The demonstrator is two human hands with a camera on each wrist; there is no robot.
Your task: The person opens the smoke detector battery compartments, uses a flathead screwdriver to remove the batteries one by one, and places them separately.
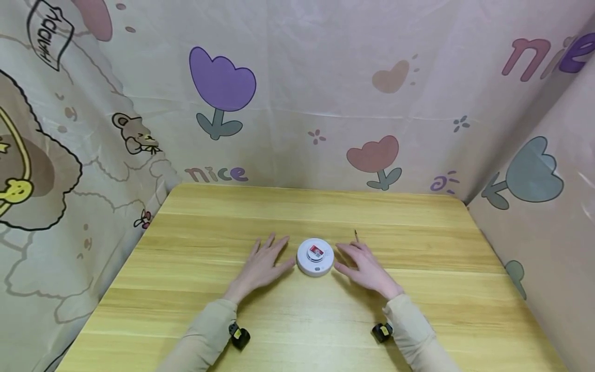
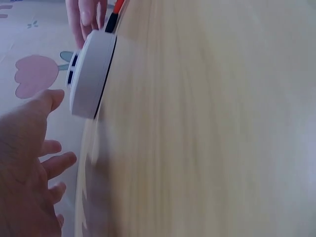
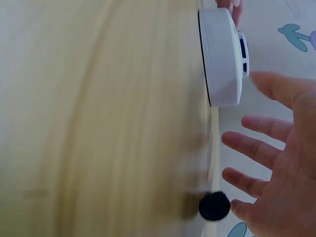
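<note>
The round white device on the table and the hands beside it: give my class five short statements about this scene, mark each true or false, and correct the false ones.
1. The round white device lies between the left hand and the right hand. True.
2. The left hand is clenched in a fist. False: its fingers are spread.
3. A partly red label shows on top of the device. True.
4. The device hangs on the patterned cloth. False: it rests on the wooden table.
5. In the head view, the purple flower print is right of the pink flower print. False: the purple flower print is left of the pink flower print.
</note>
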